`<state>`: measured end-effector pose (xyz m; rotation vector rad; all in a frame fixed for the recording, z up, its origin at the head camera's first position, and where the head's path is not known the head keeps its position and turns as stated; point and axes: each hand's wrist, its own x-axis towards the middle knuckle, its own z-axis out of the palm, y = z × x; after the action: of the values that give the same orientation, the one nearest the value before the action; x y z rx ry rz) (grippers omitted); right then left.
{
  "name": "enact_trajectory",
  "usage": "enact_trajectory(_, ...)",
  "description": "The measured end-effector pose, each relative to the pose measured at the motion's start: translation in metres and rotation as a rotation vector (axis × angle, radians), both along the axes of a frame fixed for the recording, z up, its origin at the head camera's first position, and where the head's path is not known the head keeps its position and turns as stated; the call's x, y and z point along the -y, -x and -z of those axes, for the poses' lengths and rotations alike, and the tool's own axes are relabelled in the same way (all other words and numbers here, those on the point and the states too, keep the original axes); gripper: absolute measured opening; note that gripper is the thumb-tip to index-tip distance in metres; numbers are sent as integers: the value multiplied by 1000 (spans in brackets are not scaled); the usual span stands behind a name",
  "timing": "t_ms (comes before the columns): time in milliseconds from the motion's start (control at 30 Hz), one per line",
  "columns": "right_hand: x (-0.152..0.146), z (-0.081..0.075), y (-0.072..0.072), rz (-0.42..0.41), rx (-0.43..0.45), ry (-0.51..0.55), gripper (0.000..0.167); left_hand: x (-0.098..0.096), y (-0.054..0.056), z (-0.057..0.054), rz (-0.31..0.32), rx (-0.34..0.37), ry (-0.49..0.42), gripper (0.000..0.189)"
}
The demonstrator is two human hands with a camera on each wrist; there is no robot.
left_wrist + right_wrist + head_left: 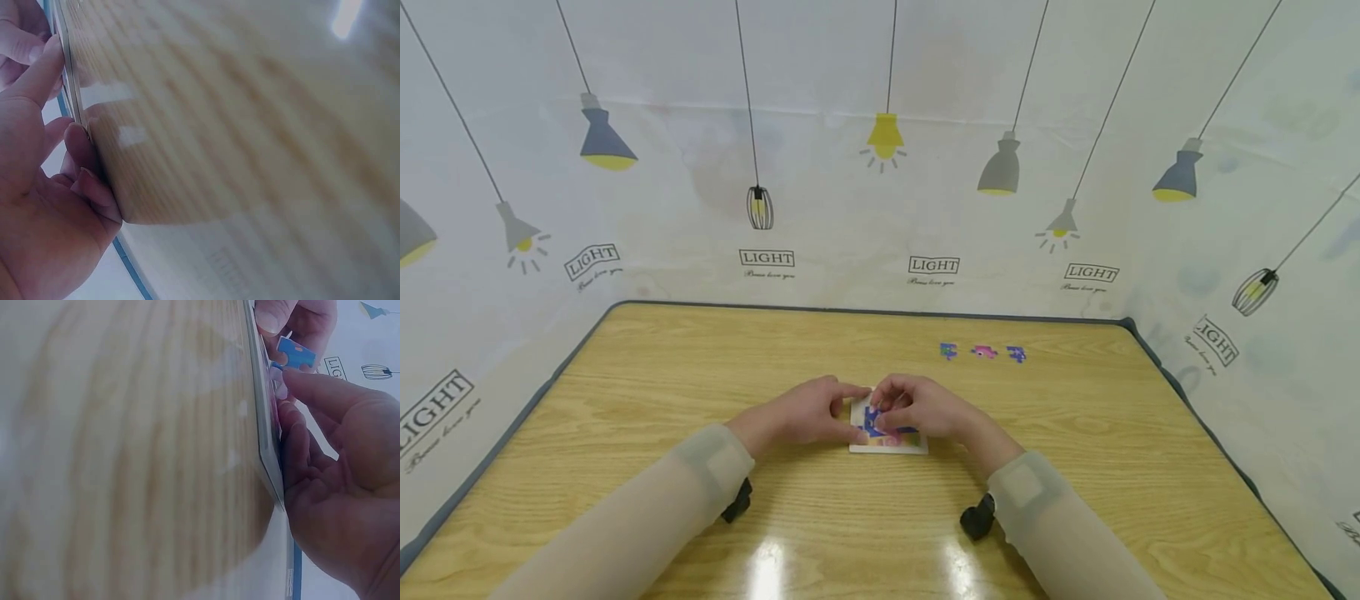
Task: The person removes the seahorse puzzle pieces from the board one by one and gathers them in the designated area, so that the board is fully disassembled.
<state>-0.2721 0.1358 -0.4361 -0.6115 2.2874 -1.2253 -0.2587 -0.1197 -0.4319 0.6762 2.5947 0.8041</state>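
Observation:
A small picture puzzle in a white tray (889,449) lies on the table between both hands. My left hand (808,410) rests at the tray's left side, thumb on its near-left part and index finger stretched toward the far-left corner. With thumb and fingers my right hand (928,408) pinches a blue puzzle piece (872,421) over the tray. In the right wrist view this blue piece (295,353) stands tilted above the tray (269,440), beside the right hand's thumb (325,394). The hands hide part of the picture.
Beyond the right hand, three loose pieces lie in a row: a blue-green one (948,351), a pink one (983,352) and a blue one (1016,354). The wooden table (737,342) has a dark edge against a wall covering printed with lamps.

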Motion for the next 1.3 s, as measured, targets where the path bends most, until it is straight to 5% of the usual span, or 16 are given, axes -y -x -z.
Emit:
enact_trajectory(767,0,2,2,40,7,39,11,1,0,0,-4,28,11,80)
enact_trajectory(1300,-8,-10,-2,88,-30,135,19,1,0,-1,-13,18,23,81)
